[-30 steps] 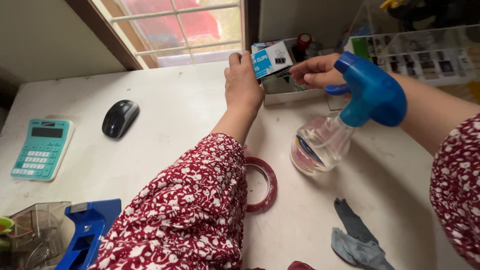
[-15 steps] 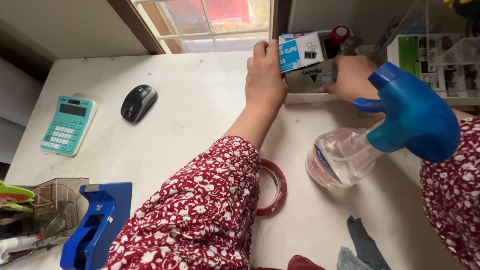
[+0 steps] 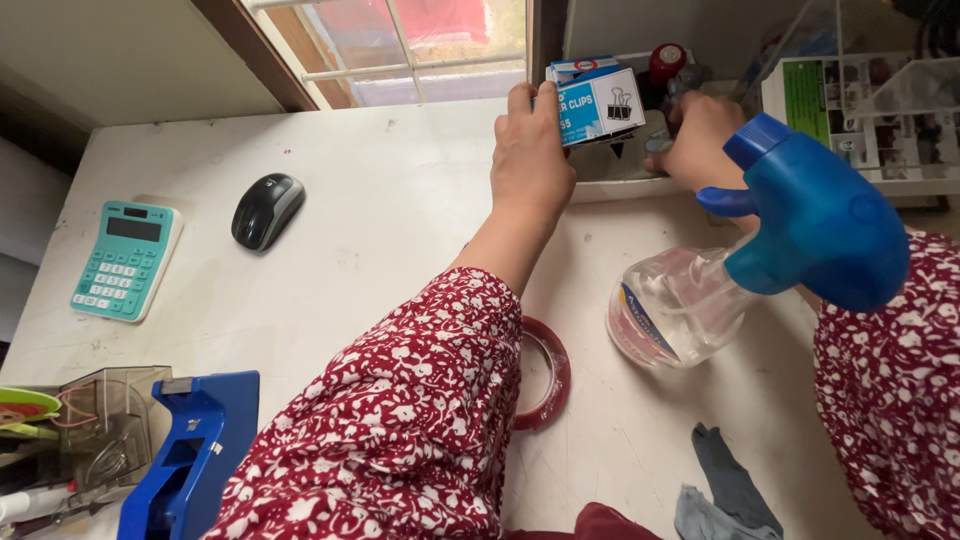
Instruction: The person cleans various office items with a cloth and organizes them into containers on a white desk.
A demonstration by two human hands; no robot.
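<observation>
My left hand (image 3: 530, 165) is stretched to the back of the white desk (image 3: 380, 240) and grips a small blue and white cardboard box of clips (image 3: 598, 100), holding it over a low white tray (image 3: 610, 187). My right hand (image 3: 700, 135) is down in that tray with its fingers curled among small items. The blue head of a spray bottle (image 3: 815, 215) hides part of it, so I cannot tell whether it holds anything. Both sleeves are red with white flowers.
The clear spray bottle stands right of centre. A red tape ring (image 3: 552, 372) lies by my left forearm, a grey cloth (image 3: 730, 490) at the front. A black mouse (image 3: 266, 210), teal calculator (image 3: 125, 260), blue tape dispenser (image 3: 190, 455) and clear organiser (image 3: 95, 425) are on the left.
My right hand has moved from above the tray down into it. My left hand has kept the clip box in about the same place. The view has shifted slightly.
</observation>
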